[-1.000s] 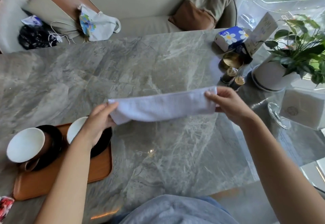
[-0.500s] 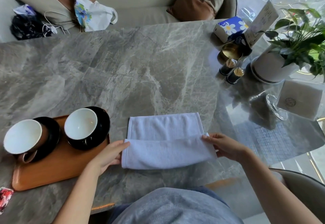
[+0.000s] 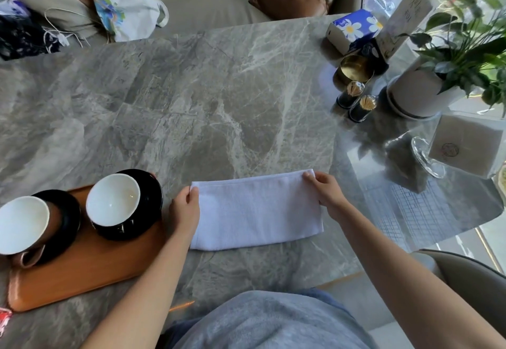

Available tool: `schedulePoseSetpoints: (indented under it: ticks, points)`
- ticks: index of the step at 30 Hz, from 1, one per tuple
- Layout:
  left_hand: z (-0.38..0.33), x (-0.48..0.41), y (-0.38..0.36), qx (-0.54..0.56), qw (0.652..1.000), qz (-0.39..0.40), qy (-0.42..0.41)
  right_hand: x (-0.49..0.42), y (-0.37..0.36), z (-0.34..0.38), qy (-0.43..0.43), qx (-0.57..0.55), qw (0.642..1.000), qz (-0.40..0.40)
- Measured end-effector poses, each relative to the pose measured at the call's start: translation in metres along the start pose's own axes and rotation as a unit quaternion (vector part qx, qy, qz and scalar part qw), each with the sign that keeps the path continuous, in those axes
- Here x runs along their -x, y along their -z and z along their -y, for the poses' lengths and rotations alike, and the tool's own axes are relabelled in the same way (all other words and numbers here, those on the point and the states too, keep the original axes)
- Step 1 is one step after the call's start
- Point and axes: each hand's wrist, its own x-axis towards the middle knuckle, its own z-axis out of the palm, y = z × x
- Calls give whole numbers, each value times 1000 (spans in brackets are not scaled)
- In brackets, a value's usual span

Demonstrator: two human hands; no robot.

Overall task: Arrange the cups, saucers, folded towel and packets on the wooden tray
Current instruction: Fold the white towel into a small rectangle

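Both hands' fingers (image 3: 193,192) pinching the white towel (image 3: 256,210) ends; cup (image 3: 115,203) lettering unreadable.

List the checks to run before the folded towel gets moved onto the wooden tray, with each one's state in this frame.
1. Towel folded flat on the marble table: ok.
2. Left hand on its left edge: ok.
3. Right hand on its far right corner: ok.
4. Both cups on saucers on the wooden tray: ok.
5. Bare tray space in front of the cups: ok; whether the towel fits at this fold, cannot tell.
6. Packets located: cannot tell; only a red scrap shows at the frame's left edge.
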Motion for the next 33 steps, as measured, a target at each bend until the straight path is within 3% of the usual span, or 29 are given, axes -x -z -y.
schedulePoseSetpoints:
  ticks: [16, 27, 33]
  points:
    - [2, -9, -4, -2, 999, -8, -38, -22, -11, -6, -12, 151, 985, -89]
    - [16, -17, -7, -47, 997, -20, -54, -16, -15, -1, 4, 174, 981, -88]
    - [22, -18, -7, -5, 997, -18, -69, -13, -16, -5, 30, 176, 978, -108]
